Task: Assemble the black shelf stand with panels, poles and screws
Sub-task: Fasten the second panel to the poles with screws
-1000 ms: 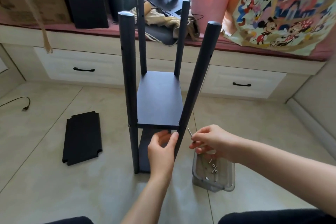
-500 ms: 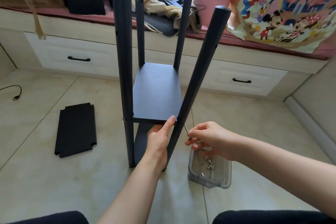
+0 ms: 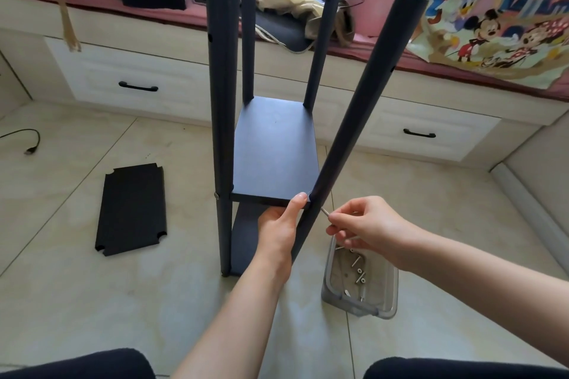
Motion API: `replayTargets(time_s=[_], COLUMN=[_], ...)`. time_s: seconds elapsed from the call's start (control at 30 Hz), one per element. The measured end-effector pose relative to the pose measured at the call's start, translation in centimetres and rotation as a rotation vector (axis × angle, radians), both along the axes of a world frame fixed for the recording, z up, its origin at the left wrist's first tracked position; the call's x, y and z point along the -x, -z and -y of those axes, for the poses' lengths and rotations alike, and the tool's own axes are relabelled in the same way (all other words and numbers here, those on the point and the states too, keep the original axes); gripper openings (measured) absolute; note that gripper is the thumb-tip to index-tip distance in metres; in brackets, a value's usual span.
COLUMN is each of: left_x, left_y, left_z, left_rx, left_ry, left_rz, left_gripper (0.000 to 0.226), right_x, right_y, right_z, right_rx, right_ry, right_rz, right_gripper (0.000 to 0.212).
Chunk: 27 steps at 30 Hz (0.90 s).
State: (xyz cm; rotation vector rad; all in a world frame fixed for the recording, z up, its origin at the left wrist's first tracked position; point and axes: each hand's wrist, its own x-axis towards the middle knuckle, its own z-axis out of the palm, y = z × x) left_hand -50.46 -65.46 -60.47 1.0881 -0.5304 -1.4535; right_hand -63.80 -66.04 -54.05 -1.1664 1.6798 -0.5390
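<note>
I'm sitting on a pale tiled floor in front of a built-in bench with two white drawers, each with a black handle. The shelf stand stands upright between me and the bench: four black poles, two panels fitted. One more loose panel lies flat on the tiles to the left of the stand, and a black cable end lies further left. Just right of the stand's base sits a clear plastic tub holding several screws.

My left hand grips the front edge of the upper panel, thumb on top beside the near right pole. My right hand pinches one screw, its tip close to that pole, just below the panel's corner.
</note>
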Motion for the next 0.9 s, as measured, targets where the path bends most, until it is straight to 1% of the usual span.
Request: replayTargets(time_s=[0.2, 0.37, 0.57, 0.77, 0.9], left_x=[0.0, 0.0, 0.0, 0.1, 0.2], left_y=[0.1, 0.2, 0.4, 0.6, 0.6], left_z=[0.0, 0.0, 0.1, 0.3, 0.3], left_rx=[0.014, 0.004, -0.007, -0.019, -0.023], left_ry=[0.015, 0.015, 0.019, 0.009, 0.011], left_rz=[0.0, 0.009, 0.01, 0.017, 0.03], left_gripper=[0.015, 0.014, 0.014, 0.017, 0.02], right_x=[-0.2, -0.2, -0.5, -0.9, -1.0], right_y=[0.1, 0.1, 0.4, 0.4, 0.6], right_z=[0.2, 0.7, 0.6, 0.7, 0.7], right_rx=[0.026, 0.081, 0.09, 0.108, 0.116], right_ry=[0.011, -0.023, -0.002, -0.008, 0.01], right_rz=[-0.007, -0.085, -0.007, -0.021, 0.038], right_gripper=[0.013, 0.013, 0.013, 0.015, 0.014])
